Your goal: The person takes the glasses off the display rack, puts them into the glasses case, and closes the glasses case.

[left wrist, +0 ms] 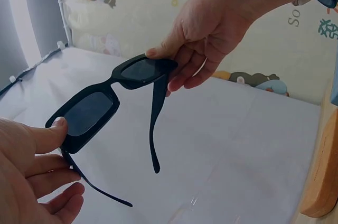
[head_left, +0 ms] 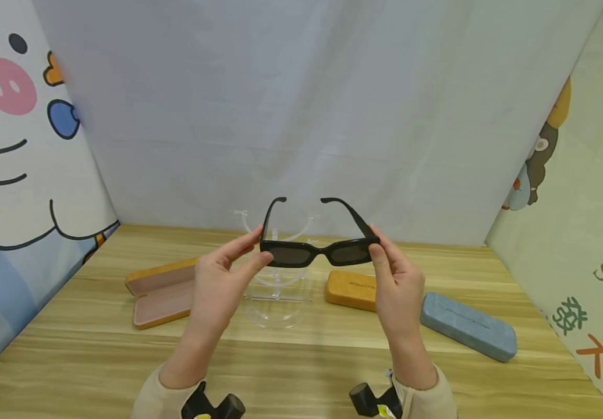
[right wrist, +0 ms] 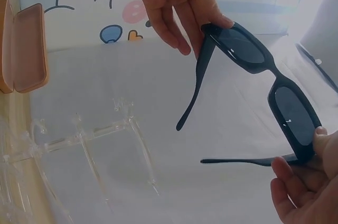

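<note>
Black rectangular sunglasses (head_left: 322,252) are held up above the table, both temples unfolded and pointing away from the person. My left hand (head_left: 226,278) pinches the left end of the frame, its thumb over the edge of the lens. At the other end my right hand (head_left: 398,286) pinches the corner the same way, thumb in front and fingers behind. Behind and below the sunglasses stands a clear plastic display stand (head_left: 276,297), partly covered by them and by the left hand in the head view. The right wrist view shows the stand's crossbars (right wrist: 79,135) from the side.
On the wooden table (head_left: 301,372), an open orange glasses case (head_left: 162,299) with pink lining lies left, partly behind the left hand. A closed orange case (head_left: 351,289) lies behind the right hand, and a closed blue case (head_left: 469,326) further right. A white cloth (head_left: 301,116) hangs behind.
</note>
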A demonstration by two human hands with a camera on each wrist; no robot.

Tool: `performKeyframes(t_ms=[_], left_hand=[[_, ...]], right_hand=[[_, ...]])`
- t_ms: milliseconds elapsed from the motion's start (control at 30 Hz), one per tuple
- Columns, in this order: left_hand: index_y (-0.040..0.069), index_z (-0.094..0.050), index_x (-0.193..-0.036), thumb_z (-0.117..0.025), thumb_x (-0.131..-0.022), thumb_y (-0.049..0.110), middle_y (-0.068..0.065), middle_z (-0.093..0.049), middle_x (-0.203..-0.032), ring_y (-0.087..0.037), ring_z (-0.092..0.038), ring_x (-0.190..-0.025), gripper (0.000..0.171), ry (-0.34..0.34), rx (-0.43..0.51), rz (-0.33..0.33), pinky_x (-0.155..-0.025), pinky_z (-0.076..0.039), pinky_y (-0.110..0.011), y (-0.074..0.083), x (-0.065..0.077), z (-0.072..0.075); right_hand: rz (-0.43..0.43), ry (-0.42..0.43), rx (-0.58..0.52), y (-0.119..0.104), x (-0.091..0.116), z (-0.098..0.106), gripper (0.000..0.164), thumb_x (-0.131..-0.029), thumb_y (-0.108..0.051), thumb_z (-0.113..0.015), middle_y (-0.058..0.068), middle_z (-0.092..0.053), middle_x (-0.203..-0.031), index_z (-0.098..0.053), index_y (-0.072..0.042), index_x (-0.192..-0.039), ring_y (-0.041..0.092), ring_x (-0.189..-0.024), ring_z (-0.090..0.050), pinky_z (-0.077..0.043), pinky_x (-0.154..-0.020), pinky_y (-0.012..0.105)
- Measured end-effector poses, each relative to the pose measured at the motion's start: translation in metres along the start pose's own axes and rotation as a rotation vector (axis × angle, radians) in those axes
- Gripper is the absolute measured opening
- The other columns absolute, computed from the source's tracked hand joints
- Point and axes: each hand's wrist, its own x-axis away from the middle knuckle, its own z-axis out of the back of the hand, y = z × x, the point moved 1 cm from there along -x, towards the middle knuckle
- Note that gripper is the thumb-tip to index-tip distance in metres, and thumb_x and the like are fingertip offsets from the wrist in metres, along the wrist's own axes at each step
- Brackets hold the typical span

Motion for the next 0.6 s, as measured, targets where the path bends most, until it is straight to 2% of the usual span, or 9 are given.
performKeyframes(t_ms=[100, 167, 233, 267, 333, 467, 600], left_hand=[[0.020, -0.062, -0.119, -0.072, -0.078, 0.022, 0.000, -0.061, -0.120, -0.007, -0.050, -0.112, 0.042, -0.005, 0.000, 0.012, -0.104, -0.033, -0.040, 0.000, 0.000, 0.001], [0.020, -0.062, -0.119, -0.071, -0.079, 0.022, 0.000, -0.061, -0.120, -0.007, -0.049, -0.112, 0.042, -0.012, 0.004, 0.017, -0.104, -0.033, -0.039, -0.001, 0.000, 0.001], [0.019, -0.062, -0.119, -0.071, -0.079, 0.022, 0.000, -0.061, -0.120, -0.007, -0.049, -0.112, 0.041, -0.014, 0.009, 0.022, -0.103, -0.034, -0.039, -0.001, -0.001, 0.001], [0.019, -0.062, -0.119, -0.071, -0.079, 0.022, -0.001, -0.061, -0.120, -0.007, -0.049, -0.112, 0.041, -0.014, 0.012, 0.023, -0.102, -0.034, -0.038, -0.001, -0.001, 0.001], [0.019, -0.062, -0.119, -0.071, -0.079, 0.022, -0.001, -0.061, -0.120, -0.008, -0.049, -0.113, 0.041, -0.015, 0.012, 0.024, -0.102, -0.035, -0.037, -0.002, -0.001, 0.001], [0.017, -0.061, -0.121, -0.070, -0.080, 0.021, -0.003, -0.062, -0.119, -0.006, -0.053, -0.112, 0.042, -0.027, 0.030, 0.019, -0.097, -0.041, -0.030, -0.003, -0.003, 0.002], [0.012, -0.058, -0.123, -0.067, -0.082, 0.013, -0.009, -0.061, -0.118, -0.006, -0.057, -0.108, 0.042, -0.060, 0.081, 0.021, -0.087, -0.048, -0.022, -0.004, -0.004, 0.003]], right_hand=[[0.014, -0.001, -0.056, 0.010, 0.000, -0.002, 0.028, -0.094, -0.010, -0.049, -0.008, -0.057, -0.062, -0.061, -0.008, -0.119, 0.006, -0.032, -0.016, -0.020, -0.032, 0.021], [0.018, -0.007, -0.112, 0.014, 0.000, -0.003, 0.028, -0.094, -0.010, -0.048, -0.008, -0.066, -0.085, -0.062, -0.009, -0.118, 0.001, -0.041, -0.040, -0.036, -0.042, 0.016], [0.014, -0.017, -0.163, 0.014, -0.001, -0.004, 0.027, -0.094, -0.009, -0.047, -0.008, -0.066, -0.098, -0.063, -0.007, -0.117, 0.001, -0.066, -0.058, -0.046, -0.063, 0.014], [0.013, -0.021, -0.182, 0.014, 0.000, -0.004, 0.027, -0.095, -0.009, -0.046, -0.008, -0.066, -0.100, -0.062, -0.005, -0.116, 0.003, -0.082, -0.061, -0.047, -0.075, 0.015], [0.002, -0.034, -0.226, 0.013, -0.001, -0.005, 0.027, -0.095, -0.009, -0.046, -0.008, -0.065, -0.104, -0.062, -0.002, -0.116, 0.009, -0.108, -0.056, -0.042, -0.090, 0.018], [-0.018, -0.061, -0.312, 0.012, -0.001, -0.006, 0.029, -0.095, -0.010, -0.045, -0.006, -0.065, -0.103, -0.060, 0.004, -0.115, 0.014, -0.105, -0.057, -0.042, -0.093, 0.022], [-0.029, -0.091, -0.421, 0.014, -0.001, -0.007, 0.029, -0.095, -0.012, -0.045, -0.004, -0.065, -0.105, -0.059, 0.006, -0.113, 0.015, -0.104, -0.057, -0.042, -0.095, 0.025]])
